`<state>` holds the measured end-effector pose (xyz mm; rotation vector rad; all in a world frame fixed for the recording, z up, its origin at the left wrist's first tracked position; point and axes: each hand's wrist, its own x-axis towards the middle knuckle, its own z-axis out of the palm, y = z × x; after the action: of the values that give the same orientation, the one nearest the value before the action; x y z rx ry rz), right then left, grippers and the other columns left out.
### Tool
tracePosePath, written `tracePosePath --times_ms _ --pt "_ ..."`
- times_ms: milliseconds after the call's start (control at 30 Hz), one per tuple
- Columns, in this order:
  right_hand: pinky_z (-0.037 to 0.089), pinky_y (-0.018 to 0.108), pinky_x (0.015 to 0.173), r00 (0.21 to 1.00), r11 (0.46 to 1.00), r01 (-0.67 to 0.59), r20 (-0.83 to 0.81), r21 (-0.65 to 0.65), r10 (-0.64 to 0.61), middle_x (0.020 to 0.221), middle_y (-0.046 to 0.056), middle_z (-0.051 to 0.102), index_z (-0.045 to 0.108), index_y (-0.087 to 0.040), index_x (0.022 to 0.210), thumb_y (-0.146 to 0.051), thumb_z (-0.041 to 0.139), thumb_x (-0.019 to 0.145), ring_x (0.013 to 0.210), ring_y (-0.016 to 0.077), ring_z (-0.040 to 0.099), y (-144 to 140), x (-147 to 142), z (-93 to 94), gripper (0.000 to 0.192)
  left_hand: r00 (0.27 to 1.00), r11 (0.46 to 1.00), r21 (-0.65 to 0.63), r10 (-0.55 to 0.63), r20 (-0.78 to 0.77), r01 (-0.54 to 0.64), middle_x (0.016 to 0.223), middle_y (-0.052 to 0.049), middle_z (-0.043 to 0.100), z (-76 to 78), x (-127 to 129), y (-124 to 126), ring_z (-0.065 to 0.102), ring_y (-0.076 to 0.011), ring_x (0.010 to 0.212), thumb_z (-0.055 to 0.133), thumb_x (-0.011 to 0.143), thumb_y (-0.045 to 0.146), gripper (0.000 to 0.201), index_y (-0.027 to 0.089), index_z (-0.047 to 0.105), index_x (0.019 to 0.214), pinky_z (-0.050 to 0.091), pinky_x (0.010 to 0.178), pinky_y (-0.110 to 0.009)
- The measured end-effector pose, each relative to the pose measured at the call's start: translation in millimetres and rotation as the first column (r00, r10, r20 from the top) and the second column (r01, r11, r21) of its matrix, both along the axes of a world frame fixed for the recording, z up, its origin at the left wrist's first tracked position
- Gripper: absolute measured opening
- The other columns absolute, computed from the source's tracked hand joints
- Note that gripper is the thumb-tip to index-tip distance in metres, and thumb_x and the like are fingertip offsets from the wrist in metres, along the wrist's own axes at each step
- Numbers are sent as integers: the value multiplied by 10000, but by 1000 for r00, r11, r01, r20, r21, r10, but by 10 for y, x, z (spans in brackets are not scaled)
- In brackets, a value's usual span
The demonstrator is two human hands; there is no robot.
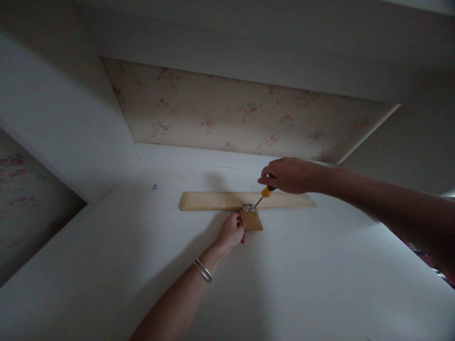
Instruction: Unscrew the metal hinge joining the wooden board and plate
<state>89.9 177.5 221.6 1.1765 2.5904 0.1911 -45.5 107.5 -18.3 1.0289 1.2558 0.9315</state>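
Note:
My right hand (287,175) is wrapped round the dark handle of a screwdriver (266,192) with a yellow collar. The screwdriver slants down to the left, and its tip meets a small metal hinge (248,207). That hinge lies across the joint between a long pale wooden board (213,200) and a small wooden piece (253,221). With closed fingers, my left hand (232,229) grips the left edge of the small wooden piece. Two silver bangles circle my left wrist. The fingertips of the left hand are partly hidden.
Beneath the wood is a white surface (106,246). A few small dark bits (154,187) lie on it at the left. Behind rises a white-framed panel with floral wallpaper (227,113). A white post-like edge (67,109) stands at the left.

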Motion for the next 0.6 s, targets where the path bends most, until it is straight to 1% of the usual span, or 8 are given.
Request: tracePosePath --times_ms 100,167,233,300,333,400,500,600 --pt "443 318 822 988 990 -129 -95 -50 124 1084 100 670 687 -202 1032 -279 460 888 941 212 631 -8 3 0 280 1000 1000 -2 -1 -11 1 613 44 508 1 -5 -2 462 -68 416 455 884 108 183 128 556 1036 339 391 -175" --pt "434 296 861 976 981 -166 -161 -96 149 1147 82 653 680 -221 1050 -277 541 833 990 203 619 -8 -2 14 263 1000 1000 4 -2 -8 2 598 47 504 2 -7 -5 462 -67 417 477 879 122 166 129 562 1022 338 396 -171" --pt "442 313 833 985 991 -86 -157 -100 70 1117 85 669 672 -236 1085 -392 551 849 979 224 629 0 -19 24 308 1000 1000 13 0 9 0 606 48 506 6 -6 -10 460 -65 419 480 879 128 161 129 560 1019 338 395 -171" --pt "443 339 746 995 998 36 -87 -49 -40 997 104 699 677 -223 1060 -507 432 912 891 249 650 14 -34 25 403 1000 1000 13 3 20 -4 624 47 508 14 -3 -14 455 -63 416 466 882 122 159 127 554 1014 336 387 -174" --pt "434 345 705 997 998 63 -42 -12 -64 929 114 703 683 -204 1013 -505 357 942 839 255 654 23 -37 21 449 1000 1000 13 5 22 -6 634 46 507 19 -2 -15 452 -62 415 456 883 115 160 127 551 1011 334 381 -176" --pt "417 341 667 999 999 34 10 23 -34 866 122 698 682 -178 916 -402 293 967 782 245 649 38 -26 11 452 1000 1000 17 9 17 -9 649 45 503 23 2 -15 450 -62 412 439 882 103 164 127 546 1004 330 367 -179" --pt "430 307 715 997 998 -41 -67 -38 39 1014 95 693 673 -199 1003 -287 455 876 862 214 644 41 0 3 267 1000 1000 28 2 6 -2 642 48 494 19 2 -13 453 -64 404 432 878 95 159 130 548 981 329 359 -184" --pt "445 305 775 991 998 -15 -134 -58 7 1118 87 668 645 -227 1122 -382 591 797 951 226 633 19 -9 6 364 1000 1000 21 -7 19 6 617 54 491 17 -2 -14 452 -62 405 428 888 102 165 132 547 997 335 370 -177"
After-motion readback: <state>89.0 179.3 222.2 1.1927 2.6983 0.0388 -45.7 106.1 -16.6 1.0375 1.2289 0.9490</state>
